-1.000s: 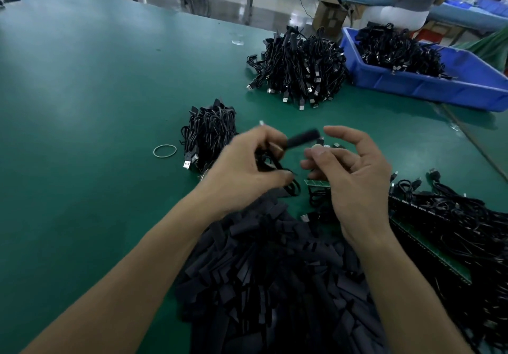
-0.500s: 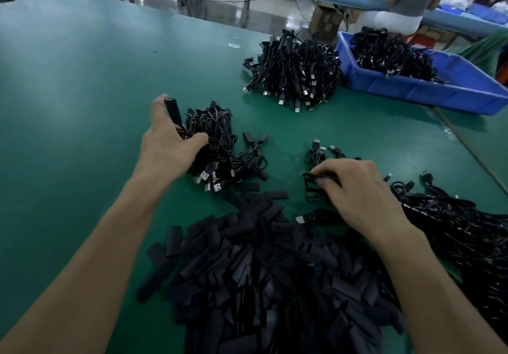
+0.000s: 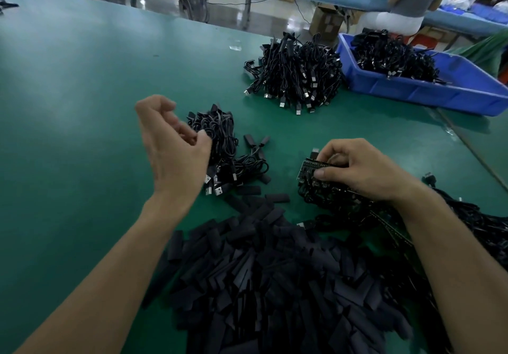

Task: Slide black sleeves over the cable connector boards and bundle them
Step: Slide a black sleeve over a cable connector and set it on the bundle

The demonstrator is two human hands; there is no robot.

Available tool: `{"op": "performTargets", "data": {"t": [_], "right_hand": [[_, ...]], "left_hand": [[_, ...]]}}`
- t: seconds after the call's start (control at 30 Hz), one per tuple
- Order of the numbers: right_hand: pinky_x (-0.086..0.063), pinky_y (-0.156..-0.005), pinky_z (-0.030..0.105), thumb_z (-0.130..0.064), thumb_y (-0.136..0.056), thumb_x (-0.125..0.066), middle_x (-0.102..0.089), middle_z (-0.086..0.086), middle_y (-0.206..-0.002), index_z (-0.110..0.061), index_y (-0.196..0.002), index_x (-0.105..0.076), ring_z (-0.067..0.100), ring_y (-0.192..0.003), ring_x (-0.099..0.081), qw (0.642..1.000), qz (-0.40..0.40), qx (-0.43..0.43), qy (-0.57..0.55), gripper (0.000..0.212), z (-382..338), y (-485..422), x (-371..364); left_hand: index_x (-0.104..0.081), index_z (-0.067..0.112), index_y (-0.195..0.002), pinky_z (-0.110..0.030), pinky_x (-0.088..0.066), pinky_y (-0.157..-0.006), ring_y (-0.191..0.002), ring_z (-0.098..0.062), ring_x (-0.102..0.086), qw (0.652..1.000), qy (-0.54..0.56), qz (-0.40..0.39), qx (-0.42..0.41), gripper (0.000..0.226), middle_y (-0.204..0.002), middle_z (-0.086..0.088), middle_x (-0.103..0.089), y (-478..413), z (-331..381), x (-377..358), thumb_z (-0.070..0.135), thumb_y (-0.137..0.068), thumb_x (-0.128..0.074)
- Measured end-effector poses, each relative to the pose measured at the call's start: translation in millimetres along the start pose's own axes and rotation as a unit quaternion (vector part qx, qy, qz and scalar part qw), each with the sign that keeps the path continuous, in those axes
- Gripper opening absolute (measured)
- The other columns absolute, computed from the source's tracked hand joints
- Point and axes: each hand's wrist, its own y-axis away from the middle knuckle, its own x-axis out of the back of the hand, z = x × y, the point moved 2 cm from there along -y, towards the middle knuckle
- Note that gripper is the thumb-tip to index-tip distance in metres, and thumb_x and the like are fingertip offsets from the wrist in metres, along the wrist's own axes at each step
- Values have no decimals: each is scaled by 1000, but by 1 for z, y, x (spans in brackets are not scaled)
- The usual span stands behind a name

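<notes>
A big heap of flat black sleeves lies on the green table in front of me. My left hand hovers above the table, fingers loosely curled and holding nothing, just left of a small pile of sleeved cables. My right hand pinches a green connector board strip with black cables hanging from it. More unsleeved cables trail away under my right forearm.
A large bundle pile of finished cables sits at the back of the table beside a blue bin full of cables. A person sits at another bench beyond. The table's right edge runs diagonally past the bin.
My left hand let go of the sleeved cable at the small pile and lifted away empty. My right hand has raised the connector board strip off the table.
</notes>
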Motion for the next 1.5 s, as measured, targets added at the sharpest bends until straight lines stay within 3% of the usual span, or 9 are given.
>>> {"op": "performTargets", "data": {"t": [0.13,0.3,0.43,0.67,0.93,1.13,1.27,1.4,1.5], "right_hand": [[-47,-78,43,-14,-86,-76,-74,22,-88,-14,-91,-64,30,-77,-61,998,-34,7,-59,13,5,-5,0],[-49,-75,26,-12,-86,-74,-72,0,-80,-12,-91,-64,11,-76,-63,991,-80,24,-104,11,11,-8,-8],[-50,-71,20,-40,-73,-74,-71,-5,-79,-15,-91,-67,7,-75,-63,989,-80,40,-121,31,10,-7,-8],[-52,-83,29,-33,-77,-74,-72,8,-92,-10,-93,-72,17,-85,-64,981,-78,38,-173,29,18,-7,-7],[-55,-75,19,-21,-75,-75,-71,6,-87,-8,-91,-71,12,-78,-66,957,-71,12,-282,20,23,-7,1],[-54,-65,17,-13,-91,-71,-76,-5,-78,-23,-86,-66,4,-69,-70,938,262,-59,-217,11,32,-8,25],[-53,-73,23,-19,-92,-71,-69,-3,-85,-28,-80,-60,9,-76,-66,902,401,-112,-117,19,34,0,33],[-36,-58,6,-21,-89,-74,-58,-15,-74,-22,-85,-61,-4,-67,-55,917,388,-95,6,13,16,8,29],[-44,-70,11,-13,-89,-71,-64,-7,-87,-17,-102,-66,2,-75,-59,945,309,-70,78,14,-3,12,20]], "left_hand": [[-47,32,-98,-17,-49,-57,-64,-8,-57,988,29,-134,-76,39,-80,1,-55,21,28,-19,7,-85,-74],[-64,22,-97,-29,-56,-76,-78,-7,-63,898,122,-392,158,15,-88,7,-68,65,31,-67,33,-91,-72],[-62,20,-81,-27,-45,-62,-58,-4,-47,879,161,-396,210,16,-60,18,-55,76,27,-85,26,-92,-73],[-68,14,-76,-16,-49,-54,-55,-1,-57,819,262,-417,294,14,-61,11,-64,65,24,-90,14,-88,-76],[-75,22,-63,-18,-53,-63,-60,-4,-62,725,381,-432,378,16,-68,6,-70,64,24,-94,26,-78,-71],[-64,19,-85,-41,-56,-87,-78,-18,-70,764,476,-301,314,10,-78,0,-73,42,36,-69,28,-88,-59],[-55,22,-91,-26,-53,-53,-44,-6,-44,850,441,-208,199,15,-56,9,-50,19,50,-39,26,-104,-49],[-66,27,-90,-17,-28,-37,-41,-5,-27,900,345,-231,131,20,-56,6,-33,2,60,-15,28,-103,-51],[-72,32,-98,-20,-22,-40,-49,-10,-22,926,212,-279,139,29,-72,-10,-21,-1,57,-10,26,-107,-46]]}}
